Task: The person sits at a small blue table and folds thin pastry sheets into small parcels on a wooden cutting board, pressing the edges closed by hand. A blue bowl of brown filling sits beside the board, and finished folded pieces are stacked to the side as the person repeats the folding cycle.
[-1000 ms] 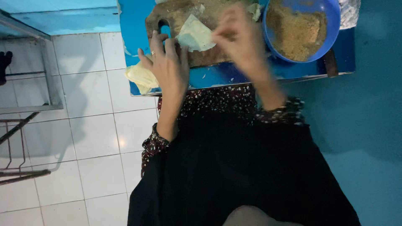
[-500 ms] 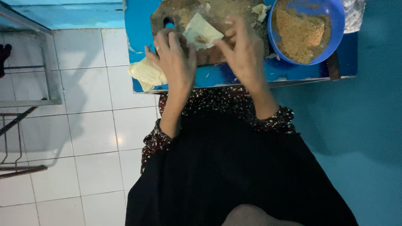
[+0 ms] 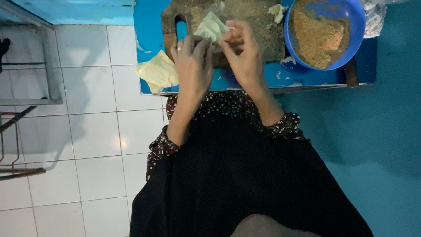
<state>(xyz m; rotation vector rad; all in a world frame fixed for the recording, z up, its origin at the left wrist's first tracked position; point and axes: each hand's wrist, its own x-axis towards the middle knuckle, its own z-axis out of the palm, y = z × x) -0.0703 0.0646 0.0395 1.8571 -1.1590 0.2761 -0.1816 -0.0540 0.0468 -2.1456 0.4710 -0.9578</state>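
Both hands (image 3: 219, 57) shifted nearer, pale wrapper (image 3: 211, 27) partly hidden, perhaps pinched

right hand (image 3: 245, 52) has come in to meet the left hand (image 3: 193, 61), both now pinching the pale wrapper (image 3: 211, 27) together over the cutting board (image 3: 245, 17).

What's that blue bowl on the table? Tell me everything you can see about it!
The blue bowl is round and looks like smooth plastic. It stands upright at the far right of the blue table, beside the wooden cutting board. Inside is a heap of brown, crumbly stuff piled toward the left, leaving bare blue on the right. Neither hand touches it. Its top edge is cut off by the picture, and something crinkly and shiny lies next to it on the right.
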